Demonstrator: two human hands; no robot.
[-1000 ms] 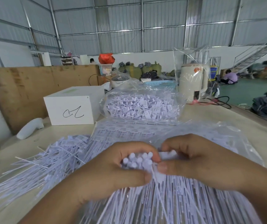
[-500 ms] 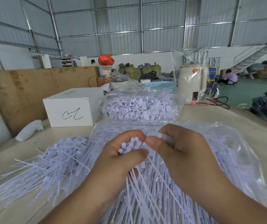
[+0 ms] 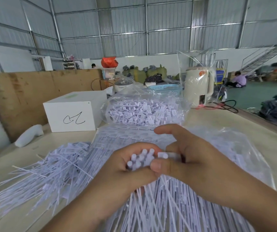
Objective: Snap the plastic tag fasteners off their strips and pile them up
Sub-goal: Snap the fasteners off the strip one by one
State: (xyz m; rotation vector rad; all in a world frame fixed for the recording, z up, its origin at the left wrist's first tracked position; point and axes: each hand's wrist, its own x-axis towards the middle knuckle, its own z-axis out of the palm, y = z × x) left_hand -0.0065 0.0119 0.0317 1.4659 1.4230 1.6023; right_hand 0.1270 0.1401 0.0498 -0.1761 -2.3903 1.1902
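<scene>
My left hand (image 3: 117,173) grips a bundle of white plastic tag fasteners (image 3: 141,159), their round heads pointing up and their thin tails hanging below. My right hand (image 3: 189,158) pinches one fastener (image 3: 163,155) between thumb and finger right beside the bundle; its index finger sticks out straight. A loose pile of snapped-off fasteners (image 3: 50,171) lies on the table to the left. Under my hands a clear bag of fastener strips (image 3: 235,148) spreads over the table.
A second clear bag full of fasteners (image 3: 144,111) stands behind my hands. A white box (image 3: 74,113) sits at the back left, a white handheld tool (image 3: 29,135) beside it. A cream kettle (image 3: 199,86) wrapped in plastic stands at the back right. The table edge (image 3: 260,121) runs along the right.
Both hands have drifted lower and nearer to me than half a second ago. My right hand's index finger has lifted and straightened while thumb and finger keep pinching a fastener at the bundle.
</scene>
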